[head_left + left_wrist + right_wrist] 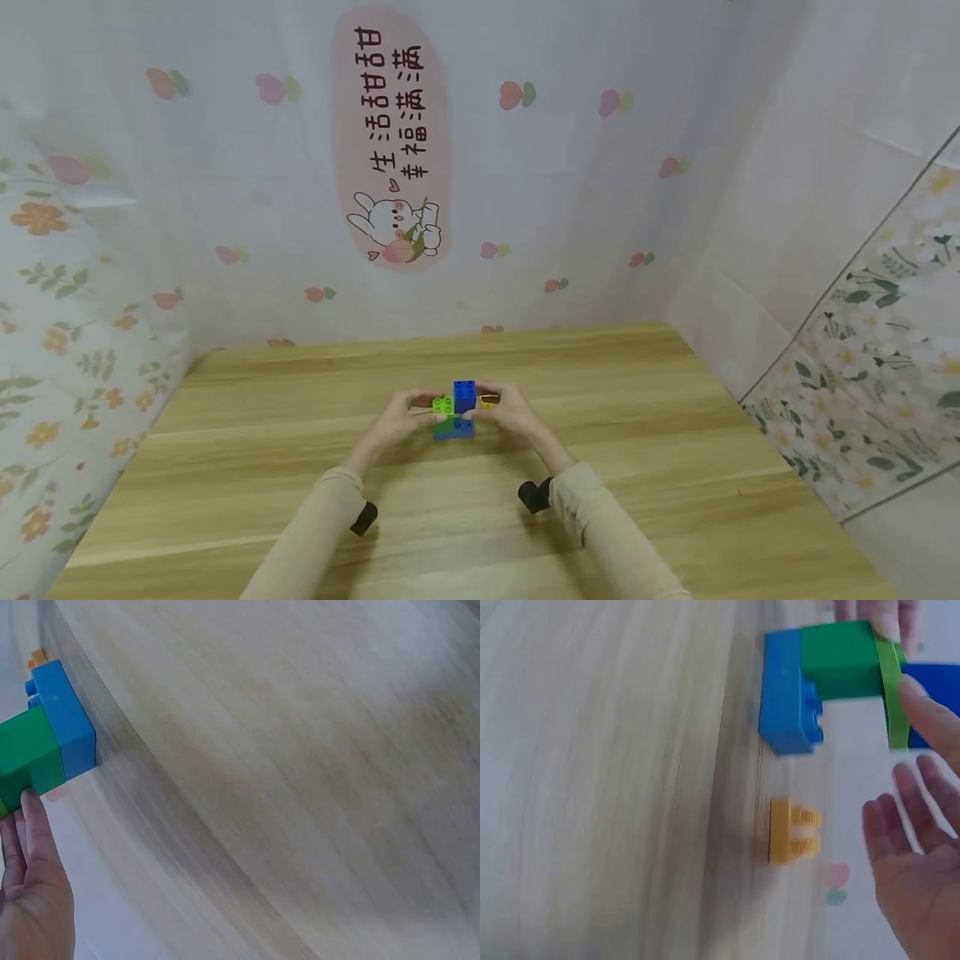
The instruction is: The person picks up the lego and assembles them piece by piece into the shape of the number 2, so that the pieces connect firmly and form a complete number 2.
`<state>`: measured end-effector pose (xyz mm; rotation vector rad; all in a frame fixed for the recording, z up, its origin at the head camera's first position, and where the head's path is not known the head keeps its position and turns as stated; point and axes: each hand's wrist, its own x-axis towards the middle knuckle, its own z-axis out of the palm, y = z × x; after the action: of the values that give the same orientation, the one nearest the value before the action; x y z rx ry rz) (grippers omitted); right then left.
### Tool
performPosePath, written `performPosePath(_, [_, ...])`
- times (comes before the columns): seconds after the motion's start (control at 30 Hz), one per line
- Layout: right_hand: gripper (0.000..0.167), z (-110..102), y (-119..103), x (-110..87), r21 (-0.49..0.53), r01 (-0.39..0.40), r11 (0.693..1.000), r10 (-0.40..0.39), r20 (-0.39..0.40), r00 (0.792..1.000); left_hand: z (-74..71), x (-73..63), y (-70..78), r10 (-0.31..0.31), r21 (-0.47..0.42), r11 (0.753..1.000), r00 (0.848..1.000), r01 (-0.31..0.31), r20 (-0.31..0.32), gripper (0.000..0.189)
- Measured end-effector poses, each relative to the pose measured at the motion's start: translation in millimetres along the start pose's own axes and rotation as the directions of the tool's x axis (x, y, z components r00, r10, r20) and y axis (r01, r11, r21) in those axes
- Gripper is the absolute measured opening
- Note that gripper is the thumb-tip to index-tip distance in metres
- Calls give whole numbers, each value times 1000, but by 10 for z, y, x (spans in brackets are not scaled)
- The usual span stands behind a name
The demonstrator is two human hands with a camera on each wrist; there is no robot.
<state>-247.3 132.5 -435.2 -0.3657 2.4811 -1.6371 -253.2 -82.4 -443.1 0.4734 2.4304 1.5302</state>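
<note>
Table (225, 467) bears a brick stack (446, 425), left hand (395, 419) pinching its green brick (840, 661), right hand (515, 412) its dark-blue brick (464, 399).

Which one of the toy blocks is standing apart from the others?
The yellow block. It sits alone on the table, whereas the lighter blue block, green block, thin lime block and dark blue block form one stack.

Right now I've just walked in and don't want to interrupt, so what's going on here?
A person is handling a stack of toy bricks on a wood-grain table. The left hand pinches the green brick, which sits on one end of the blue base brick. The right hand has its thumb where the dark blue brick meets the lime-green brick beneath it. An orange-yellow brick stands apart on the table.
</note>
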Motion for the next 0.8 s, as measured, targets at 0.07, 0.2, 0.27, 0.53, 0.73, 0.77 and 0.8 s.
performPosePath(0.07, [59, -31, 23, -4, -28, 10, 1000, -9, 27, 1000, -12, -7, 2, -11, -6, 1000, 1000, 11, 1, 39])
performPosePath(0.2, [60, -61, 165, 16, -137, -51, 989, 43, -58, 997, -24, 15, 5, -23, -20, 1000, 1000, 23, 14, 41])
performPosePath(0.27, [60, -41, 205, 20, -218, -131, 967, 102, -139, 985, -27, 28, -1, -30, -33, 999, 999, 30, 16, 41])
performPosePath(0.53, [71, 127, 250, 50, -337, -371, 865, 262, -328, 908, -26, 61, 7, -55, -39, 998, 998, 56, 20, 42])
performPosePath(0.73, [60, 182, 258, 54, -338, -385, 859, 251, -377, 892, -15, 60, 9, -67, -26, 997, 997, 68, 23, 41])
performPosePath(0.77, [56, 187, 259, 59, -335, -383, 861, 250, -377, 892, -19, 58, 7, -72, -24, 997, 997, 73, 20, 41])
performPosePath(0.8, [53, 191, 260, 63, -333, -382, 862, 251, -374, 893, -23, 53, 8, -77, -23, 997, 997, 77, 16, 41])
